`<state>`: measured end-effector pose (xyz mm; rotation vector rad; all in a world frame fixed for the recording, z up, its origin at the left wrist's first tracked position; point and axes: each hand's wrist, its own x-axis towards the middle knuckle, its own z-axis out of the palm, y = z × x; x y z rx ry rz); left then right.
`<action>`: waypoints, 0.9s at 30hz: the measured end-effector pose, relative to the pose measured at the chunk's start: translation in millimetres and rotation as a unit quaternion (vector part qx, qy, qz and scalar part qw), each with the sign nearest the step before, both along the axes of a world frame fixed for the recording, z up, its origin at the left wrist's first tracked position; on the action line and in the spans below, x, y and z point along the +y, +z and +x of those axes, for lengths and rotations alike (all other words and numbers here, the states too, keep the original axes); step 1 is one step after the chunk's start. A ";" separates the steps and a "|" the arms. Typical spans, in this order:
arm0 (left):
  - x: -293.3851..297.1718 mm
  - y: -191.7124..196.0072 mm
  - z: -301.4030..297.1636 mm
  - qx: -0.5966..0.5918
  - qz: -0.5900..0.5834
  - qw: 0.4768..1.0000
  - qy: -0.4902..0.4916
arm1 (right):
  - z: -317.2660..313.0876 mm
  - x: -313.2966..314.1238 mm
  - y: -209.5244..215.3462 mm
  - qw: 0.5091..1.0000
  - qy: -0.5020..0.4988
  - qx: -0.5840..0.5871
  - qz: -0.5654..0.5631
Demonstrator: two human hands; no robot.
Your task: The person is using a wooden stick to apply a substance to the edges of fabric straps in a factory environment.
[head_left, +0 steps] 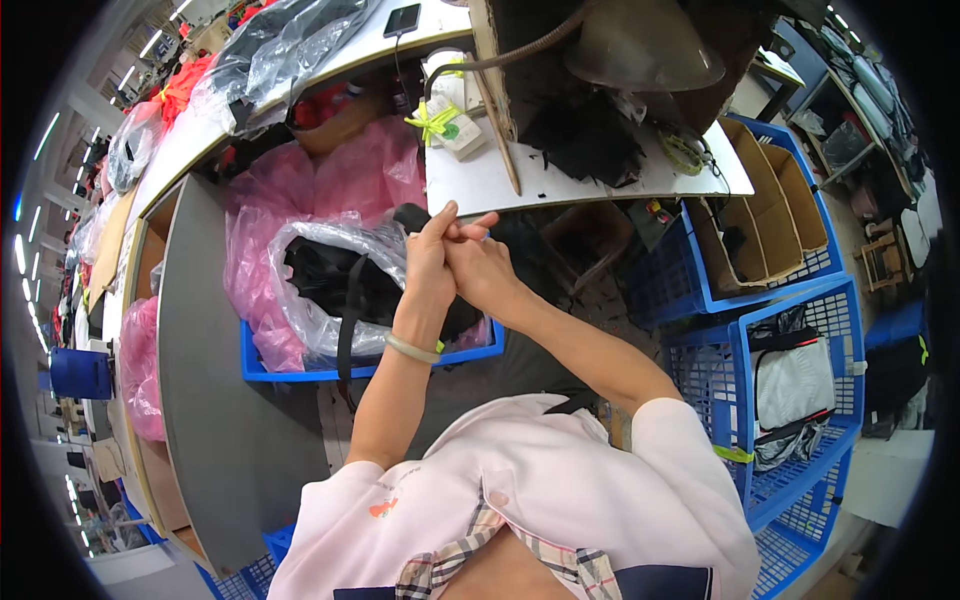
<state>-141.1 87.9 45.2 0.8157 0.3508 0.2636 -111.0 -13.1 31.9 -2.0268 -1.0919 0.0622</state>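
Observation:
My left hand (428, 260), with a pale bangle (412, 348) on its wrist, presses against my right hand (482, 268) in front of the white tabletop. The fingers of both are closed and overlap. A small dark piece (409, 216) shows beside the left fingers; what lies between the hands is hidden. Below and to the left, black fabric (320, 280) lies in a clear plastic bag (292, 330) inside a blue crate (300, 372). A black strap (349, 320) hangs from it over the crate's rim.
Pink plastic (370, 170) lines the crate. On the white table (590, 195) are black scraps (590, 140), a white box with a yellow-green ribbon (460, 137) and a wooden stick (498, 135). Blue baskets (705, 380) stand right, one holding cardboard (770, 200). A grey panel (215, 370) stands left.

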 end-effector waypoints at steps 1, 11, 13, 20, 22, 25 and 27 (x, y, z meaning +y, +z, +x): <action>-1.6 4.2 0.6 0.017 -0.013 0.999 -0.023 | 8.1 3.0 -0.2 1.000 -0.002 0.001 0.001; 20.3 19.0 1.0 0.093 -0.151 0.981 0.078 | -17.0 -19.9 20.2 0.997 0.035 0.010 -0.073; 22.4 15.6 3.1 0.044 -0.177 0.982 0.040 | -12.6 -23.6 18.0 0.996 0.039 -0.009 -0.077; 28.9 7.5 19.8 0.040 -0.062 0.997 0.034 | 14.9 40.6 -14.5 0.991 -0.048 -0.126 0.008; 40.5 16.9 18.9 0.055 -0.135 0.988 0.042 | 14.2 37.0 -10.7 0.994 -0.014 -0.106 0.020; 36.5 1.9 28.1 0.026 -0.071 0.995 0.071 | 20.6 41.1 -4.8 0.996 0.017 -0.083 -0.033; 44.7 -3.4 39.0 0.006 -0.064 0.997 0.050 | 28.9 44.0 -7.0 0.995 -0.041 -0.084 -0.026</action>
